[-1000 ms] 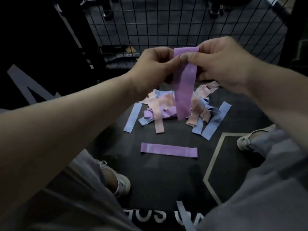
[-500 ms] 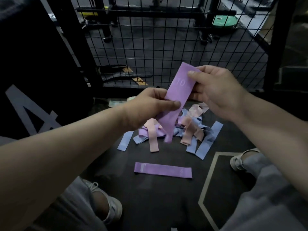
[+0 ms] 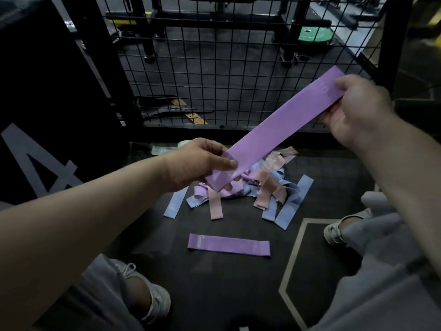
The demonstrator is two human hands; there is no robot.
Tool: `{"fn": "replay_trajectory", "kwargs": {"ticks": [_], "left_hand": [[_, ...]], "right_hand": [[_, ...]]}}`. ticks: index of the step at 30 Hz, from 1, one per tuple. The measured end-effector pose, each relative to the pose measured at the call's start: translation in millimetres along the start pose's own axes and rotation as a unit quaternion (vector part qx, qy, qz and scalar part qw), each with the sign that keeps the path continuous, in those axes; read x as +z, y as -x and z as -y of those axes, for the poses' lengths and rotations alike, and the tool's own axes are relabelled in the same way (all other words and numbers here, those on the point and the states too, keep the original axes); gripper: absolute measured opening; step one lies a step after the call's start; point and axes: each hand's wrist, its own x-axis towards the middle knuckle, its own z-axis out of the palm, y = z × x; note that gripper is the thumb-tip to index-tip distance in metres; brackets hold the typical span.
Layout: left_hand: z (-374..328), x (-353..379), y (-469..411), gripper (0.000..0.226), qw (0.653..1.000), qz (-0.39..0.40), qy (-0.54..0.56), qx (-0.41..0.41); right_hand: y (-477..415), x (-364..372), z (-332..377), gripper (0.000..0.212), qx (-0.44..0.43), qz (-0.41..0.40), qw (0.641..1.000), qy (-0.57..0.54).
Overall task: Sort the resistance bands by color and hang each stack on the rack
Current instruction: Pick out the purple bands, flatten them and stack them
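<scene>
A purple resistance band (image 3: pixel 276 130) stretches flat and diagonal in the air between my hands. My left hand (image 3: pixel 198 163) pinches its lower left end, and my right hand (image 3: pixel 355 111) grips its upper right end. Below them on the dark floor lies a tangled pile of bands (image 3: pixel 257 187) in blue, pink and purple. A second purple band (image 3: pixel 229 244) lies flat by itself in front of the pile, nearer to me.
A black wire-grid panel (image 3: pixel 238 68) stands upright just behind the pile. A pale green band (image 3: pixel 164 149) lies at its foot on the left. My shoes (image 3: pixel 152 297) and knees frame the floor space on both sides. A green weight plate (image 3: pixel 312 35) lies beyond the grid.
My hands have moved apart, the right one up and to the right, the left one lower. The purple band went from hanging to pulled out flat and slanted.
</scene>
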Motion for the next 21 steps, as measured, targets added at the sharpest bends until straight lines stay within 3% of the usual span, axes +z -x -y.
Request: {"fn": "replay_trajectory", "kwargs": {"ticks": [4,8,11,14,16,19,21], "left_hand": [[5,-6,-2,0.017,0.998,-0.052,-0.002,-0.026],[13,-13,-5,0.004,0.992,-0.106,0.016,-0.06],[22,-24,-5,0.009,0.985,-0.15,0.043,-0.068],[36,-39,-7,0.017,0.972,-0.215,0.058,-0.075],[49,-47,-8,0.013,0.961,-0.256,0.063,-0.086],[70,-54,-14,0.005,0.951,-0.289,0.033,-0.109],[81,-59,-20,0.005,0.948,-0.286,-0.008,-0.137]], "right_hand": [[-1,-2,0,0.012,-0.01,-0.028,0.999,0.033],[0,-7,-7,0.017,-0.034,-0.038,0.989,0.136],[-4,-13,-17,0.018,-0.054,-0.022,0.974,0.221],[-9,-23,-37,0.013,-0.02,-0.003,0.962,0.274],[-12,-31,-58,0.014,0.009,0.023,0.94,0.341],[-18,-42,-97,0.011,0.09,0.105,0.867,0.479],[-24,-49,-125,0.012,0.159,0.113,0.843,0.501]]}}
